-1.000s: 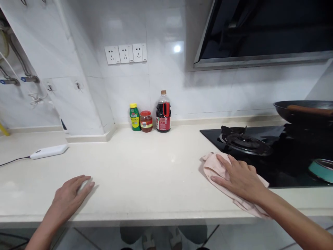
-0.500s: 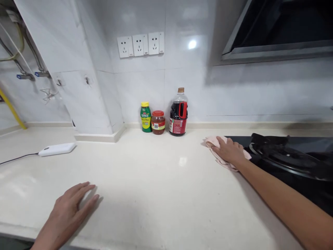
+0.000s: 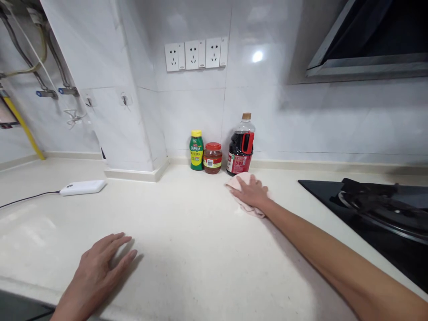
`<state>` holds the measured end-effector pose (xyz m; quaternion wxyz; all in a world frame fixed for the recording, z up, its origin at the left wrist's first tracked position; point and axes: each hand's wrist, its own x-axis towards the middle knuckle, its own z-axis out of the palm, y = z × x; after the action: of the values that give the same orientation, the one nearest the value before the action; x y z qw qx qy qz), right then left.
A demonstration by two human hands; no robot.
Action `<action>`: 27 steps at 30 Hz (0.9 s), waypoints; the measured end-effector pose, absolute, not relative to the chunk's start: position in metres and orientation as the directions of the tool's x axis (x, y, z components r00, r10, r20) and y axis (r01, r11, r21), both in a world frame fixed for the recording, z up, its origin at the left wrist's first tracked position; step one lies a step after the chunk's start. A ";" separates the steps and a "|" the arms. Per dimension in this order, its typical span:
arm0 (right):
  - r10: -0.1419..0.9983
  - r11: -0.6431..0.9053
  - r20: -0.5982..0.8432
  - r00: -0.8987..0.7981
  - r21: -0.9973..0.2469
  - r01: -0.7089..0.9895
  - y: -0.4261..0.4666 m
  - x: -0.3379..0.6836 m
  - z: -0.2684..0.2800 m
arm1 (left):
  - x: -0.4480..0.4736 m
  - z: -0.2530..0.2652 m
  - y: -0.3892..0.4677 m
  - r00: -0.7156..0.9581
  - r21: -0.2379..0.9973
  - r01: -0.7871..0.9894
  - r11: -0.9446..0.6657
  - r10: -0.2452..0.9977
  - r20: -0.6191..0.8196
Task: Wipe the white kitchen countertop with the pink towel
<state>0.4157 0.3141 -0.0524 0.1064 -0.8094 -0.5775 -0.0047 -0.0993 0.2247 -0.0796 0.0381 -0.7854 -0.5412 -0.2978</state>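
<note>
My right hand (image 3: 252,191) presses a pale pink cloth (image 3: 245,208) against the white countertop (image 3: 187,236), just in front of a large dark sauce bottle (image 3: 239,162) with a red handle. The cloth spreads out beneath my palm and fingers. Near the counter's front edge at the left, my left hand (image 3: 102,265) hovers or rests with fingers apart, holding nothing. A red-lidded jar (image 3: 212,159) and a green squeeze bottle with a yellow cap (image 3: 196,151) stand beside the sauce bottle, against the wall.
A black gas stove (image 3: 377,218) lies at the right, below a dark range hood (image 3: 374,44). On the left, a white power bank (image 3: 83,187) with a cable lies on the counter by a tiled pillar (image 3: 133,129). Wall sockets (image 3: 196,54) sit above the bottles.
My right hand has slid the cloth leftward from the stove's edge to the front of the sauce bottle. The view has shifted slightly; my left hand keeps much the same pose.
</note>
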 end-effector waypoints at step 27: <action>0.866 -0.389 0.299 0.401 -0.102 0.916 0.169 0.508 -0.057 | -0.086 -0.054 0.209 0.164 0.345 0.878 -0.332 0.885 0.436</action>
<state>0.5077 0.1693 -0.0570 0.1258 -0.8274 -0.5383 -0.0989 -0.0861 0.2087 -0.0540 -0.0061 -0.7628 -0.5777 -0.2906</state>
